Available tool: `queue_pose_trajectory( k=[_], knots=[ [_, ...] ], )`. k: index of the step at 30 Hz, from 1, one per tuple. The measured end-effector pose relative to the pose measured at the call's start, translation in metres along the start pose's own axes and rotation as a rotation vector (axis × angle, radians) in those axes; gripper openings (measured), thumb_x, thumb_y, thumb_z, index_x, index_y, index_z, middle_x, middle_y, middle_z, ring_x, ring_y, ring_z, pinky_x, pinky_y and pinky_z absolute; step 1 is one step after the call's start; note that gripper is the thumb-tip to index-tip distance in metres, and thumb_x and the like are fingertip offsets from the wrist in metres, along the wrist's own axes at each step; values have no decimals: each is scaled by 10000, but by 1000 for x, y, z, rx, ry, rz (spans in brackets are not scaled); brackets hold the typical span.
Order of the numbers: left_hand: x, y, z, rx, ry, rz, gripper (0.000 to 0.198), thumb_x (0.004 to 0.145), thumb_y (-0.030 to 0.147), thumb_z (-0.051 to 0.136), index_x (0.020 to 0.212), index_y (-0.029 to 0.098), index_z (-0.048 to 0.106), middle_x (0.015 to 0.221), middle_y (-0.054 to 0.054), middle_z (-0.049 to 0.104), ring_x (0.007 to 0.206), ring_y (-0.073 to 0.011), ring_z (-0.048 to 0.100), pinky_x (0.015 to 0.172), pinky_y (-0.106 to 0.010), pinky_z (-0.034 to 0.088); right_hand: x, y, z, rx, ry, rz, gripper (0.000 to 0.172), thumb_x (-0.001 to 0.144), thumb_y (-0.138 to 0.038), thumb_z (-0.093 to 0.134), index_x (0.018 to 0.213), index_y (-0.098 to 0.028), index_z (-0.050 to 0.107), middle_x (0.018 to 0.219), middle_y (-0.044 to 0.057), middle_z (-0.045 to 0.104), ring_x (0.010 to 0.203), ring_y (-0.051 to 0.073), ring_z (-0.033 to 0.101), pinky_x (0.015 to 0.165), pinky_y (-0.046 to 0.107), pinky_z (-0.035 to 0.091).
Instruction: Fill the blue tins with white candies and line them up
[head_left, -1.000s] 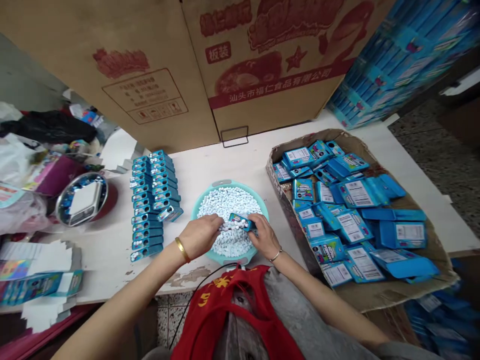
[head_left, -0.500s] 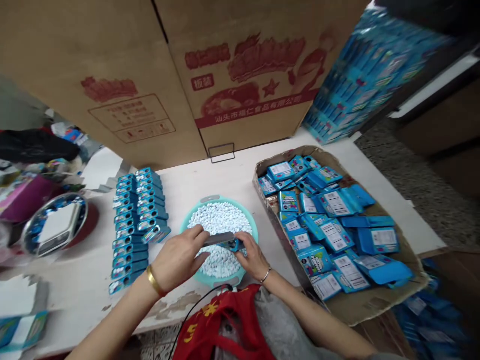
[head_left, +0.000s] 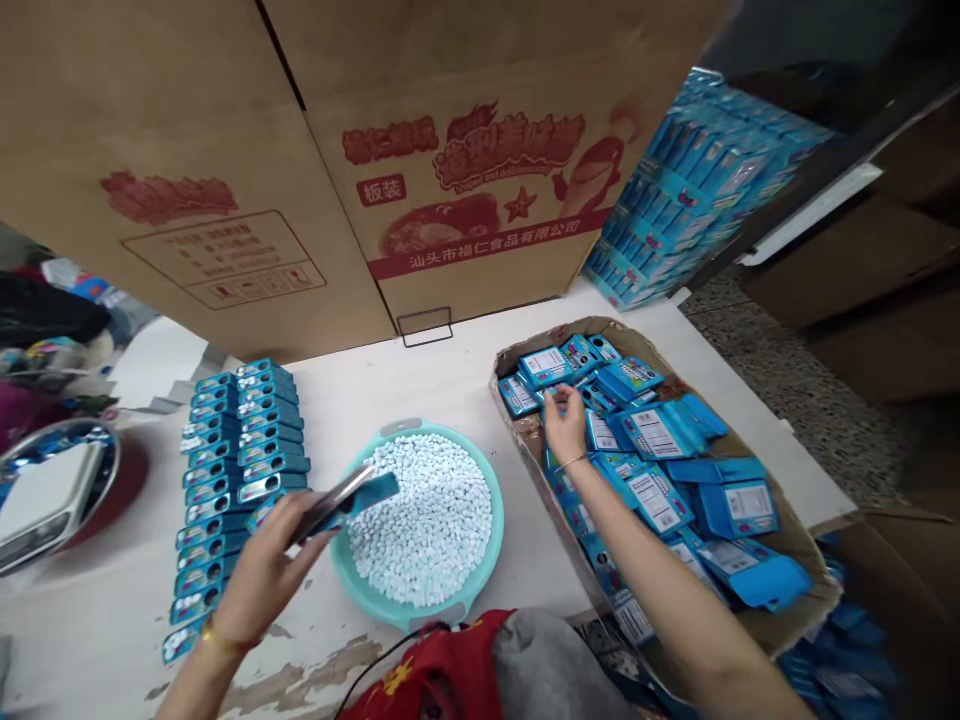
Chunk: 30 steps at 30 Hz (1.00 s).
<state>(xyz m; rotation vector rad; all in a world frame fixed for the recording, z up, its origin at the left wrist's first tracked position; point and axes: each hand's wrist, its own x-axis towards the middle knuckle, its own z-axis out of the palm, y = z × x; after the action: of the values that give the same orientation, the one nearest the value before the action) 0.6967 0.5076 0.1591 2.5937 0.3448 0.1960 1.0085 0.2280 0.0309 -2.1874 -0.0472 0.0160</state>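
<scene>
My left hand [head_left: 262, 570] grips a blue packet with a slim silver side [head_left: 345, 503], holding it above the rim of a teal plastic basin [head_left: 496, 520]. The basin is heaped with small white mints [head_left: 420, 520]. My right hand [head_left: 564, 425] reaches into a cardboard tray [head_left: 795, 545], its fingers pinched down among loose blue printed packets [head_left: 660, 432]. Whether those fingers grip a packet is hidden. Two tight rows of blue packets [head_left: 240, 450] lie left of the basin, close to my left hand.
A large printed cardboard carton [head_left: 225, 130] stands along the far side of the white table [head_left: 420, 390]. Stacked blue cartons [head_left: 697, 190] rise behind it at right. A steel bowl [head_left: 60, 490] holding a white scale sits at far left.
My left hand has moved left off the basin with the packet. My right hand has let go of it and moved right into the tray.
</scene>
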Motion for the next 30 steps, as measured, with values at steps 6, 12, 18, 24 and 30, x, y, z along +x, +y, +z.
queue_pose_trajectory(
  k=[6,12,18,24,30],
  knots=[
    [-49,-70,-23,166,167,-244,425,797,582,520,1011,218,568,909,-56,638,808,-226,626,720,-334,511,77,35,21,-240,-52,238,838,594,-432,744,1237,-17,401,1252,307,479,1183,366,466,968,454,387],
    [-79,-135,1,182,27,-402,489,728,599,513,984,189,583,913,-80,657,826,-247,641,727,-338,520,66,41,39,-373,-68,239,885,577,-412,767,1260,-13,369,1268,315,454,1185,382,472,978,444,377],
    [-70,-165,18,256,-144,-509,348,788,429,429,1022,213,568,1067,-85,594,893,-260,630,783,-381,517,51,41,21,-382,-165,104,840,563,-517,761,1179,-31,461,1131,256,547,1076,358,537,912,436,424],
    [-68,-160,20,443,-80,-556,497,801,362,425,1262,178,462,1301,-155,467,1058,-316,569,873,-436,487,11,37,-16,-142,-77,-253,840,645,-513,698,1310,-90,408,1293,212,393,1205,329,431,1004,484,376],
    [-64,-104,30,372,65,-497,520,864,464,370,1216,99,491,1165,-192,556,1124,-328,525,937,-451,443,-32,-16,-85,18,-100,-479,730,796,-407,605,1421,-184,301,1424,144,341,1358,281,302,1125,508,233]
  ],
)
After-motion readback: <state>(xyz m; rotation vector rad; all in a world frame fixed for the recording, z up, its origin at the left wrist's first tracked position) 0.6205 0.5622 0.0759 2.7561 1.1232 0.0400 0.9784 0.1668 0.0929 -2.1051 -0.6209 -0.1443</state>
